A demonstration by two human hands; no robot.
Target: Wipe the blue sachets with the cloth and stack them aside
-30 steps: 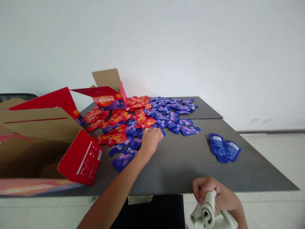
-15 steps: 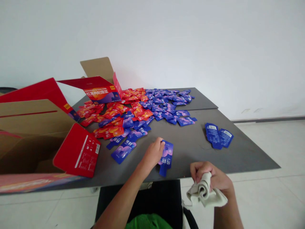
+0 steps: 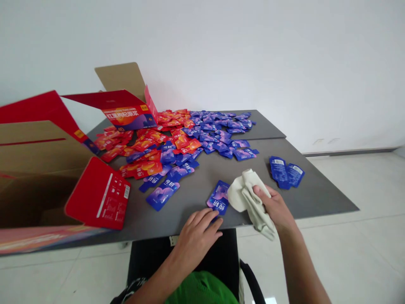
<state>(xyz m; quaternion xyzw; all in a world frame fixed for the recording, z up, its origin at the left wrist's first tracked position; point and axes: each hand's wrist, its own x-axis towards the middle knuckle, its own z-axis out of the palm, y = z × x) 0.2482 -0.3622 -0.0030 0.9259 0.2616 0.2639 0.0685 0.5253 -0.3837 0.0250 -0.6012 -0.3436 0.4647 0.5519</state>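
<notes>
A blue and purple pouch (image 3: 219, 196) lies flat near the table's front edge. My left hand (image 3: 199, 232) rests its outstretched fingers over the pouch's narrow near end, partly covering it. In my right hand (image 3: 272, 207) is a bunched, pale cream cloth (image 3: 249, 196), gripped between thumb and fingers. The cloth is just right of the pouch, its left fold at the pouch's edge; whether they touch I cannot tell. Farther right, two dark blue pouches (image 3: 281, 172) lie overlapping, printed backs up.
Heaped blue pouches (image 3: 218, 131) and red-orange pouches (image 3: 145, 143) spread over the grey table (image 3: 319, 198). At the left stands a large open red carton (image 3: 104, 194), with a second open carton (image 3: 129, 120) behind it. A wall rises behind the table.
My right hand has brought the cloth up and left, from the table's front edge to beside the pouch. My left hand has released the pouch's far end and slid to its near end.
</notes>
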